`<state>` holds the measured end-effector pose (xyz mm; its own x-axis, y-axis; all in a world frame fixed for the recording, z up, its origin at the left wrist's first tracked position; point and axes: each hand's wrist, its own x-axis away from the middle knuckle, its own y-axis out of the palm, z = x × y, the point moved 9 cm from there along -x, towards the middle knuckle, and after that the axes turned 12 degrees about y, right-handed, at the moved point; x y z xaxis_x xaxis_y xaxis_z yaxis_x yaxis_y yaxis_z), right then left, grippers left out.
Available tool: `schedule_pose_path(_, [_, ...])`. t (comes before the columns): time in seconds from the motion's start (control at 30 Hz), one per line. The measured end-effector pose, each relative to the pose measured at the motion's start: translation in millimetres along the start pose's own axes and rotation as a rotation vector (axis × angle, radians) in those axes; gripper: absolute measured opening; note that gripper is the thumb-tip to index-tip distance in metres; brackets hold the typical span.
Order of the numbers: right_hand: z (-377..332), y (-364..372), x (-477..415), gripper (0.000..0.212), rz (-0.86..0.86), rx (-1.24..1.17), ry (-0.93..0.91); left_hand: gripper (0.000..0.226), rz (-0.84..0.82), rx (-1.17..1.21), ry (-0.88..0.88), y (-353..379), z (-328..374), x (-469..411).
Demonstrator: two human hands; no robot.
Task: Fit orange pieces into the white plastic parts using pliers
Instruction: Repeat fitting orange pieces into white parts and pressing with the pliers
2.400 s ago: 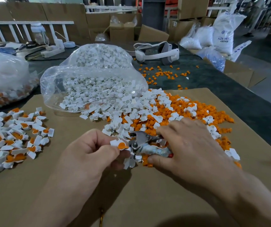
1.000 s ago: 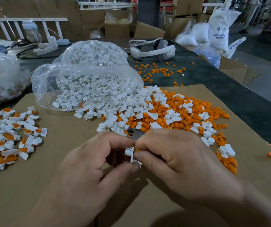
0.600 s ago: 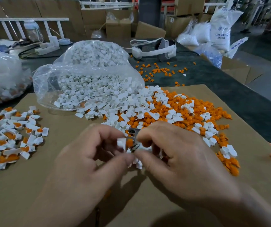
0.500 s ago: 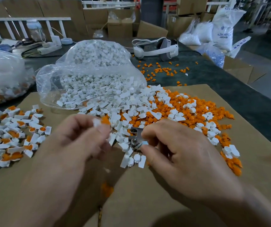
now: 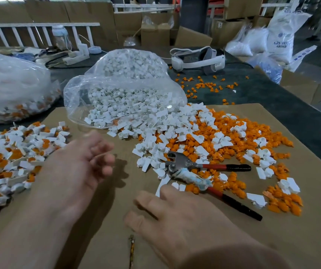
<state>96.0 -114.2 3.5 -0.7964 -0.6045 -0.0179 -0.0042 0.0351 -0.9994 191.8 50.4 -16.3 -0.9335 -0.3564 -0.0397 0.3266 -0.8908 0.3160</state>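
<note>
Red-and-black-handled pliers (image 5: pixel 190 167) lie on the cardboard sheet (image 5: pixel 107 200) with handles spread, among a mixed pile of loose white plastic parts (image 5: pixel 175 131) and orange pieces (image 5: pixel 231 146). My right hand (image 5: pixel 175 216) hovers just below the pliers' head, fingers relaxed, holding nothing. My left hand (image 5: pixel 82 166) is blurred left of centre, fingers loosely spread and empty. A heap of fitted white-and-orange parts (image 5: pixel 10 158) lies at the left, beside my left hand.
A clear bag of white parts (image 5: pixel 124 94) lies open behind the pile. Another bag (image 5: pixel 10 88) sits far left. A white headset (image 5: pixel 198 59) and scattered orange pieces (image 5: pixel 204 84) lie on the dark table behind. Cardboard boxes and sacks stand at the back.
My right hand has let go of the pliers, which now lie on the cardboard. My left hand swung left with the fitted part and is now empty.
</note>
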Motion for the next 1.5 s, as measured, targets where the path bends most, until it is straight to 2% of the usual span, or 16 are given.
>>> schedule_pose_path(0.07, [-1, 2, -4, 0.026, -0.044, -0.078, 0.046, 0.004, -0.121, -0.482, 0.229, 15, 15, 13])
schedule_pose_path(0.13, [9, -4, -7, 0.019, 0.037, -0.240, 0.135, 0.019, -0.317, -0.974, 0.472, 36, 22, 28])
schedule_pose_path(0.17, [13, -7, -5, 0.015, 0.082, -0.279, 0.165, 0.033, -0.407, -1.131, 0.535, 44, 17, 34])
schedule_pose_path(0.2, [13, -7, -4, 0.015, 0.077, -0.291, 0.143, 0.042, -0.494, -1.217, 0.583, 55, 12, 39])
schedule_pose_path(0.27, [12, -7, -2, 0.023, 0.010, -0.262, 0.153, 0.049, -0.561, -1.310, 0.637, 68, 6, 44])
schedule_pose_path(0.37, [20, -5, 0, 0.028, -0.021, -0.189, 0.179, 0.040, -0.566, -1.399, 0.669, 74, 3, 41])
schedule_pose_path(0.5, [22, -7, 1, 0.029, -0.007, -0.238, 0.179, 0.025, -0.535, -1.320, 0.676, 73, 8, 39])
schedule_pose_path(0.6, [23, -10, 2, 0.030, 0.009, -0.237, 0.170, 0.024, -0.512, -1.290, 0.652, 70, 8, 41])
schedule_pose_path(0.7, [28, -17, 4, 0.026, 0.075, -0.411, 0.201, 0.021, -0.458, -1.138, 0.560, 61, 11, 40])
schedule_pose_path(0.73, [34, -21, 6, 0.025, 0.117, -0.483, 0.238, 0.022, -0.445, -1.018, 0.480, 58, 9, 41])
schedule_pose_path(0.8, [53, -23, 9, 0.020, 0.181, -0.683, 0.349, 0.031, -0.423, -0.603, 0.223, 55, -3, 41])
schedule_pose_path(0.87, [73, -16, 11, 0.021, 0.153, -1.086, 0.490, 0.037, -0.421, -0.171, -0.063, 60, -24, 47])
schedule_pose_path(0.93, [81, -8, 11, 0.023, 0.116, -1.465, 0.548, 0.037, -0.463, 0.030, -0.207, 70, -34, 55])
schedule_pose_path(1.07, [82, -4, 6, 0.013, 0.082, -2.015, 0.507, 0.035, -0.432, 0.151, -0.318, 73, -44, 56])
schedule_pose_path(1.13, [78, -6, 4, 0.017, 0.059, -2.168, 0.441, 0.034, -0.419, 0.165, -0.335, 74, -43, 56])
schedule_pose_path(1.5, [77, -17, 4, 0.019, 0.084, -2.210, 0.307, 0.036, -0.464, 0.179, -0.225, 77, -26, 62])
